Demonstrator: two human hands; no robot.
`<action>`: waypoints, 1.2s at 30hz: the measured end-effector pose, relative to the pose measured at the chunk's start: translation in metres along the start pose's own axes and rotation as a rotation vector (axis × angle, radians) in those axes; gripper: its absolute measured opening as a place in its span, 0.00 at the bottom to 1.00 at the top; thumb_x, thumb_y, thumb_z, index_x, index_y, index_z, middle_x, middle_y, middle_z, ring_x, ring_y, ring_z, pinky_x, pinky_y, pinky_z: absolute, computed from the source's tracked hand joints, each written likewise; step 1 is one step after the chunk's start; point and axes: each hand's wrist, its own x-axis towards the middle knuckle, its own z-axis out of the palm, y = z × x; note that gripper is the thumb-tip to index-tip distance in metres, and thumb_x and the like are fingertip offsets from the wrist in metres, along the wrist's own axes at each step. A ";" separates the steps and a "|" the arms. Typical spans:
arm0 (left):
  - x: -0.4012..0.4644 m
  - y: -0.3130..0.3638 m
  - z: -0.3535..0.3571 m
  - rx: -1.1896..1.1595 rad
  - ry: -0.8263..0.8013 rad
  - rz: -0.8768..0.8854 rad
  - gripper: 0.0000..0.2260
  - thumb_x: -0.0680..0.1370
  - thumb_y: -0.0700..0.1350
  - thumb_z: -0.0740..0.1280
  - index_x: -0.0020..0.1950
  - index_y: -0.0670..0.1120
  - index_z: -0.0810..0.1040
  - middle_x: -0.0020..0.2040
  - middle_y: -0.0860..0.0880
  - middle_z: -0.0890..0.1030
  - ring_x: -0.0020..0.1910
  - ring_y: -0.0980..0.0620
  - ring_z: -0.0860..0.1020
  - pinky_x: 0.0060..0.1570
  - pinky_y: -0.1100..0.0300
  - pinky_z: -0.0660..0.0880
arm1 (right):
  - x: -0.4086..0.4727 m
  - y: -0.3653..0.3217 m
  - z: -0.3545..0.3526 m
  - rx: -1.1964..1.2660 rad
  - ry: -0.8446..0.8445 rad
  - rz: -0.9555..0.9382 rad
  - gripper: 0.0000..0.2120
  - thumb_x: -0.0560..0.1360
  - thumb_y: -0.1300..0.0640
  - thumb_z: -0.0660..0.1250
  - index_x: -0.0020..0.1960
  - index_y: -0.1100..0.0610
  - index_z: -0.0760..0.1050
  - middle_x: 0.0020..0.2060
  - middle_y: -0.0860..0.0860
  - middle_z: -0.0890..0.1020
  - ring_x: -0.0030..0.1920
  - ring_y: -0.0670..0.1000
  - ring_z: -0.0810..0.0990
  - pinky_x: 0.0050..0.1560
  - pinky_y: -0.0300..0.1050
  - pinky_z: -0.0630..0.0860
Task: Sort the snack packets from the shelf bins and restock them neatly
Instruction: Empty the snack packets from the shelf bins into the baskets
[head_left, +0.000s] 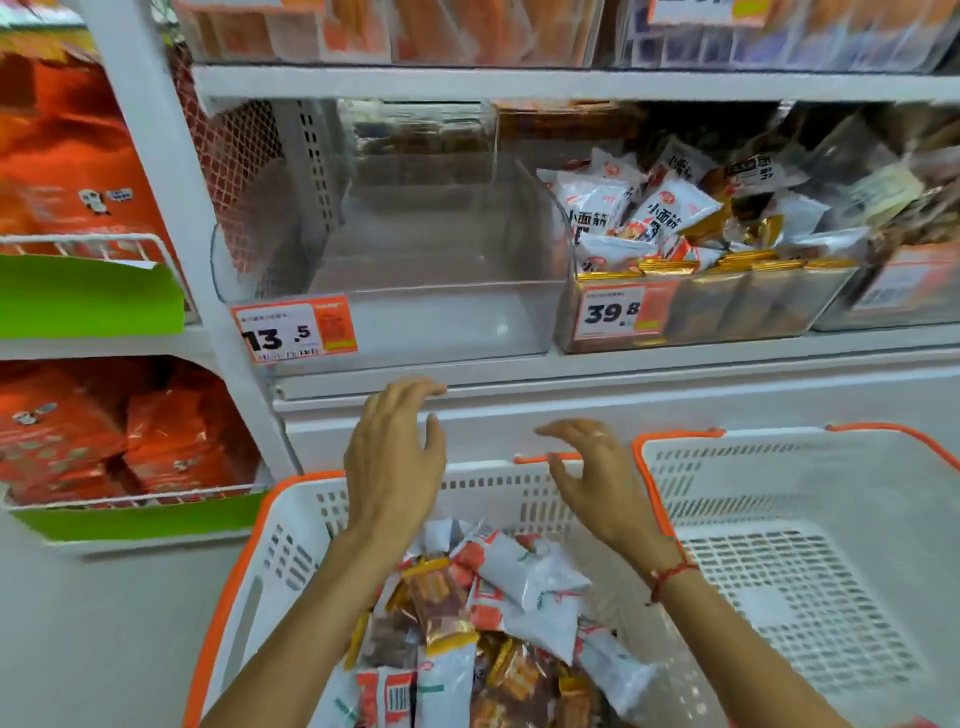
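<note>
You are standing at the shelf (571, 83) with the clear bin (415, 270) on the left showing no packets, so emptying looks done there. The neighbouring bin (701, 312), priced 39.8, is holding a loose heap of white and gold packets (649, 213), so that one is probably waiting to be sorted. The near basket (291, 545) is carrying the mixed snack packets (498, 597), red-brown ones tangled with white ones; none look restocked yet. The second basket (810, 571) on the right is sitting bare, giving you room to split types into.

Your left hand (392, 462) and right hand (597, 483) are hovering apart above the near basket, fingers spread and loose, gripping nothing.

You are getting open room between basket rim and shelf lip. Watch the clear bin's raised front wall and the curved divider between the bins when you reach in.
</note>
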 end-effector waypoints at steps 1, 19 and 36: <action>0.019 0.016 -0.002 -0.032 0.116 0.107 0.13 0.77 0.39 0.64 0.60 0.50 0.78 0.61 0.53 0.77 0.61 0.52 0.71 0.56 0.58 0.69 | 0.018 0.002 -0.018 -0.005 0.149 -0.033 0.13 0.74 0.58 0.64 0.57 0.55 0.80 0.54 0.52 0.82 0.56 0.56 0.77 0.55 0.49 0.74; 0.164 0.134 0.084 0.301 -0.164 0.344 0.32 0.80 0.62 0.55 0.80 0.52 0.49 0.80 0.51 0.48 0.78 0.53 0.45 0.76 0.54 0.42 | 0.225 0.082 -0.193 -0.348 -0.167 0.337 0.44 0.72 0.27 0.56 0.73 0.60 0.60 0.70 0.62 0.68 0.69 0.63 0.67 0.67 0.60 0.66; 0.212 0.174 0.070 0.739 -0.284 0.360 0.43 0.67 0.74 0.63 0.70 0.44 0.66 0.65 0.45 0.71 0.64 0.46 0.66 0.64 0.54 0.61 | 0.251 0.106 -0.170 -0.419 -0.394 0.437 0.37 0.69 0.39 0.71 0.71 0.55 0.65 0.68 0.59 0.70 0.69 0.63 0.64 0.65 0.57 0.68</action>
